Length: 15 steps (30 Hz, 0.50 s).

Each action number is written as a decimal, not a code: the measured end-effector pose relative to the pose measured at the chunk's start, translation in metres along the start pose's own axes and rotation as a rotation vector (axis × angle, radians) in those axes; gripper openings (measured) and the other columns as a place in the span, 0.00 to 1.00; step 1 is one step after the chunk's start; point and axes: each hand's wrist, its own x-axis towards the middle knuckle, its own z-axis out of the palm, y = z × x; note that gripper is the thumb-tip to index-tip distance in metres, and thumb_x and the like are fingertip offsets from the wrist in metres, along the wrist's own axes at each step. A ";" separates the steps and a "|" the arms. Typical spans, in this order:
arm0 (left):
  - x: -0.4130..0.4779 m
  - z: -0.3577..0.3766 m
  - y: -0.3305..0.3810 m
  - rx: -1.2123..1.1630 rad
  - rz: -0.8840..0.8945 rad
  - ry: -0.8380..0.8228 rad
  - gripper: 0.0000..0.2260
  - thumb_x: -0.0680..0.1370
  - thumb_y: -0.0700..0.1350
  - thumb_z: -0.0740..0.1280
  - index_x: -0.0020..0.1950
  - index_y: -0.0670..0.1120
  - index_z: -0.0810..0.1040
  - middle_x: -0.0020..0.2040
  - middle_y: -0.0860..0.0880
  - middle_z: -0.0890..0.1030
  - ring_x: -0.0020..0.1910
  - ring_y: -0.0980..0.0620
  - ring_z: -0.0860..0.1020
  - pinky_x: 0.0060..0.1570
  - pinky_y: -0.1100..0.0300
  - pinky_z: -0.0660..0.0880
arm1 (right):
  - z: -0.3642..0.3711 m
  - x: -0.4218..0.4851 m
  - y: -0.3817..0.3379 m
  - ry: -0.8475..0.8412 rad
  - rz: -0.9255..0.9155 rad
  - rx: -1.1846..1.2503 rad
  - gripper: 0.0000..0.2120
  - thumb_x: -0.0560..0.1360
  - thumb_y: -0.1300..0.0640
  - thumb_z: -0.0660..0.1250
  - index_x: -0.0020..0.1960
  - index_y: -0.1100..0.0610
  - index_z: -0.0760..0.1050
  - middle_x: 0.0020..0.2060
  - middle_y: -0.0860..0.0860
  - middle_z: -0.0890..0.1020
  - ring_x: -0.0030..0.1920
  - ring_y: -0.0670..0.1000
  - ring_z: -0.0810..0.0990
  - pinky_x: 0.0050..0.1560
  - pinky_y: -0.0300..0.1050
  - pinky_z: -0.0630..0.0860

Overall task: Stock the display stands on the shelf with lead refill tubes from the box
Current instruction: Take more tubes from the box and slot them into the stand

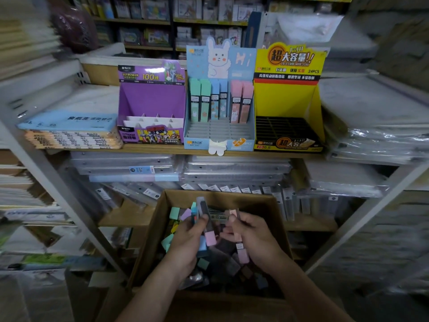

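Cardboard box [148, 240] lies beneath both hands. The left hand [185, 242] grips several lead refill tubes [206, 219]; the right hand [255, 238] pinches 1 pink tube [240, 240]. Above the fingers, the blue stand [219, 135] shows 6 tubes, while the purple stand [151, 98] and yellow stand [287, 101] look empty.

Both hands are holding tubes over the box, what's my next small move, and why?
Probably lift the right hand and its pink-capped tube to the blue bunny stand and slot it just in front of the two pink tubes in the back row: the slots there look empty and the colour matches.
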 end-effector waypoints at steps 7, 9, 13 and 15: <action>-0.021 -0.001 0.040 -0.005 0.153 -0.093 0.10 0.84 0.45 0.64 0.56 0.38 0.79 0.48 0.35 0.85 0.43 0.40 0.84 0.41 0.49 0.83 | -0.008 0.004 -0.026 -0.082 0.025 0.111 0.14 0.76 0.48 0.69 0.59 0.51 0.83 0.40 0.51 0.81 0.37 0.51 0.79 0.40 0.48 0.81; -0.025 -0.002 0.047 0.004 0.193 -0.115 0.10 0.83 0.45 0.65 0.51 0.38 0.78 0.41 0.39 0.83 0.36 0.46 0.82 0.35 0.54 0.82 | -0.006 0.003 -0.033 -0.116 -0.026 0.098 0.15 0.74 0.46 0.72 0.58 0.53 0.83 0.36 0.49 0.77 0.34 0.49 0.76 0.32 0.43 0.74; -0.026 -0.007 0.057 0.004 0.200 -0.213 0.09 0.81 0.48 0.68 0.52 0.42 0.78 0.37 0.45 0.79 0.31 0.52 0.76 0.31 0.61 0.76 | 0.000 0.000 -0.050 -0.138 -0.103 -0.095 0.10 0.75 0.45 0.73 0.51 0.50 0.83 0.37 0.48 0.81 0.34 0.50 0.78 0.31 0.41 0.73; -0.025 -0.008 0.063 0.033 0.251 -0.224 0.10 0.78 0.50 0.70 0.47 0.43 0.78 0.36 0.46 0.77 0.30 0.52 0.73 0.30 0.61 0.73 | 0.004 0.002 -0.057 -0.112 -0.101 -0.105 0.11 0.74 0.47 0.74 0.49 0.54 0.81 0.36 0.53 0.80 0.33 0.53 0.79 0.30 0.43 0.74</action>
